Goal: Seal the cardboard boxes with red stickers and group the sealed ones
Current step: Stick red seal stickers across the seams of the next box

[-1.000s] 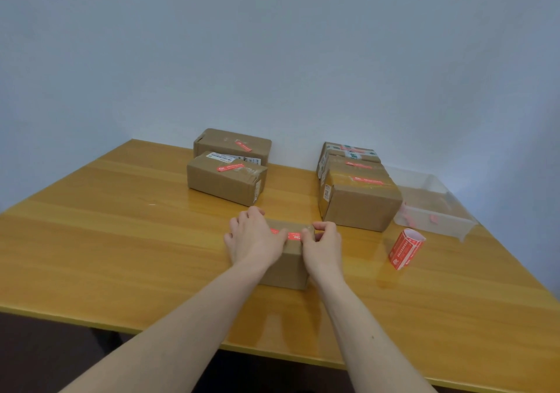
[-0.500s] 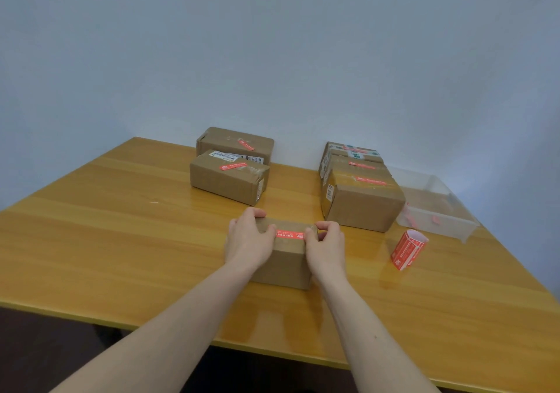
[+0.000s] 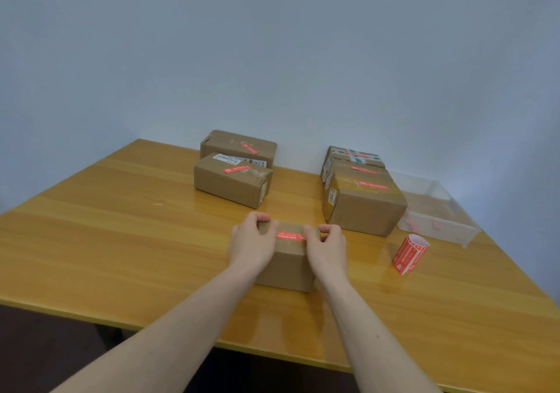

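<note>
A small cardboard box [image 3: 288,267] lies on the wooden table [image 3: 121,241] in front of me, with a red sticker [image 3: 290,236] across its top. My left hand [image 3: 253,245] grips the box's left end, fingers curled over the top edge. My right hand [image 3: 328,248] grips its right end, with the thumb by the sticker's right tip. Two boxes with red stickers [image 3: 233,179] sit at the back left. A second group of stickered boxes [image 3: 360,198] stands at the back right.
A roll of red stickers [image 3: 409,254] stands on the table to the right of my hands. Behind it lies a clear plastic tray [image 3: 436,213] with a few red scraps. The table's near edge runs just below my forearms.
Both hands have slid apart from the sticker toward the box's ends, baring most of the sticker. The box sits a little farther from me than before.
</note>
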